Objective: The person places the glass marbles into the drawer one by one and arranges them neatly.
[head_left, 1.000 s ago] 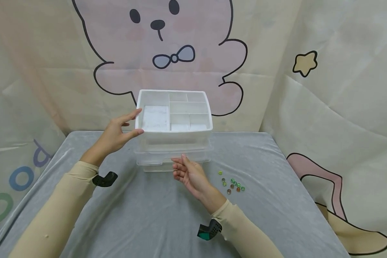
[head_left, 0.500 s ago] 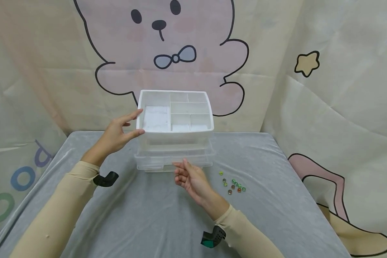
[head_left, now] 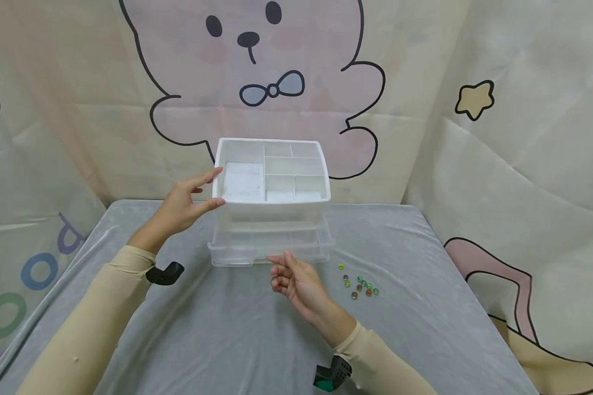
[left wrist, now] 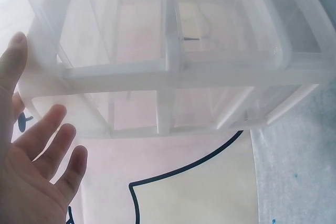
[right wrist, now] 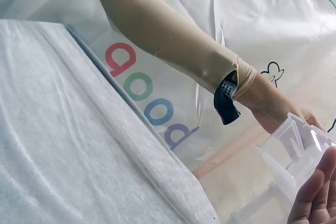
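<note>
A white plastic drawer organizer [head_left: 277, 210] stands at the back of the table, with a divided tray on top. Its clear lower drawer [head_left: 232, 255] juts out toward me. My left hand [head_left: 178, 207] rests thumb and index finger on the organizer's left rim; in the left wrist view the other fingers of that hand [left wrist: 39, 166] are spread loosely beside it. At the drawer's front edge, the right hand [head_left: 303, 291] holds on with thumb and index finger, the other fingers curled. Their exact contact is partly hidden. Through the right wrist view the drawer [right wrist: 294, 145] appears beyond the right fingers [right wrist: 315, 195].
Several glass marbles [head_left: 369, 293], green, yellow and brownish, lie on the grey tablecloth [head_left: 227, 340] to the right of the organizer. A printed cloth backdrop [head_left: 296, 120] hangs close behind the table and along both sides.
The right hand has drawn the lower drawer outward, toward me. The left hand stays on the rim, and the marbles keep their places on the cloth. The head view has shifted slightly.
</note>
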`<action>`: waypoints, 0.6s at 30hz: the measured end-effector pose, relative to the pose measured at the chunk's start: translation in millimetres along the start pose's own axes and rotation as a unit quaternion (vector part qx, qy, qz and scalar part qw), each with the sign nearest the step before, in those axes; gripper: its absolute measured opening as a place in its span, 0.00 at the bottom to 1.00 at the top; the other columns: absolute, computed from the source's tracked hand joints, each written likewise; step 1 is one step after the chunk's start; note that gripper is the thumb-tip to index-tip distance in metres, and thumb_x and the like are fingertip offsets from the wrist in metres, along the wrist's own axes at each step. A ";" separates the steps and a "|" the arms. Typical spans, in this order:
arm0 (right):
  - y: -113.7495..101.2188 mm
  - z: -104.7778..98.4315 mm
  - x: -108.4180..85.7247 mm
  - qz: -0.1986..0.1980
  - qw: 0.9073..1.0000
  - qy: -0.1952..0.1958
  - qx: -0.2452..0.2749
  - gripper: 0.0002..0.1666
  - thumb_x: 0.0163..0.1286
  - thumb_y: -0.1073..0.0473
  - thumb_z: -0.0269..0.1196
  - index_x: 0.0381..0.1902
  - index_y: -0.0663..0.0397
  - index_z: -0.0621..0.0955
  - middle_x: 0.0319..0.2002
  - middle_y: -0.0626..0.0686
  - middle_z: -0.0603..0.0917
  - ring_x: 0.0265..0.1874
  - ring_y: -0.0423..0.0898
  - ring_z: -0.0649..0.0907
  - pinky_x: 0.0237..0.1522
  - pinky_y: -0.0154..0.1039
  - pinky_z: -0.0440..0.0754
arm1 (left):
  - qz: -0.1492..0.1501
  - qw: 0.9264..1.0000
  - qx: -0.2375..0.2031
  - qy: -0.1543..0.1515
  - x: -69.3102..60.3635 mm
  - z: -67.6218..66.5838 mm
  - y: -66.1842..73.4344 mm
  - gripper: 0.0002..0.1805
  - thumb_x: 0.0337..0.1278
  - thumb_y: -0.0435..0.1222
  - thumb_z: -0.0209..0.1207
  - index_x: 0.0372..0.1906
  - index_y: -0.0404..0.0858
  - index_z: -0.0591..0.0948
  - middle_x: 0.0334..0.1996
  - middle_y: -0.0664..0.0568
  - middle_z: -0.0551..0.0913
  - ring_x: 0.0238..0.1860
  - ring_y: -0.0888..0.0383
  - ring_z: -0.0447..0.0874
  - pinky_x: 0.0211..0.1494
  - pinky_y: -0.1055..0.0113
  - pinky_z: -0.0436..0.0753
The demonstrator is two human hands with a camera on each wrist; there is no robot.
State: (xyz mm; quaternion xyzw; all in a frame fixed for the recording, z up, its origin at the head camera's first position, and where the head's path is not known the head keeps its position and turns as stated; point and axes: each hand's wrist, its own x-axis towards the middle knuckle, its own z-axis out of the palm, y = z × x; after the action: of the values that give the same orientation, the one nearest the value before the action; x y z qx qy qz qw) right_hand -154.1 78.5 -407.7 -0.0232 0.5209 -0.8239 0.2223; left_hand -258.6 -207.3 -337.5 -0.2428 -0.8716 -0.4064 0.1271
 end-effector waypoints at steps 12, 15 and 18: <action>2.8 1.1 -11.1 -0.004 1.000 -0.007 0.011 0.36 0.80 0.39 0.47 0.63 0.67 0.75 0.27 0.40 0.85 0.25 0.35 0.81 0.35 0.29 0.81 | -0.011 1.000 0.006 -0.004 -0.4 -0.5 2.5 0.39 0.64 0.38 0.65 0.77 0.40 0.64 0.76 0.40 0.65 0.71 0.37 0.68 0.68 0.39 0.69; 3.9 1.4 -14.3 -0.003 1.000 -0.007 0.015 0.34 0.80 0.39 0.47 0.61 0.64 0.77 0.27 0.40 0.85 0.25 0.35 0.81 0.35 0.29 0.80 | -0.012 1.000 0.005 -0.005 -0.1 -0.3 2.6 0.39 0.64 0.38 0.65 0.77 0.39 0.64 0.76 0.40 0.65 0.71 0.37 0.68 0.68 0.39 0.69; 5.4 2.2 -17.0 -0.003 1.000 -0.011 0.016 0.36 0.80 0.39 0.47 0.63 0.66 0.75 0.27 0.40 0.85 0.25 0.35 0.81 0.35 0.29 0.80 | -0.013 1.000 0.005 -0.006 -0.2 -0.6 2.5 0.39 0.64 0.38 0.65 0.77 0.40 0.64 0.76 0.40 0.65 0.71 0.37 0.68 0.68 0.39 0.69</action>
State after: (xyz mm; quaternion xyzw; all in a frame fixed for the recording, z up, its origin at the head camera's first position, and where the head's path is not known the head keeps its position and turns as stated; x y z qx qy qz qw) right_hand -136.4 81.3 -408.1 -0.0302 0.5051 -0.8324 0.2261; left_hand -257.1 -206.4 -335.5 -0.2329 -0.8775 -0.4023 0.1179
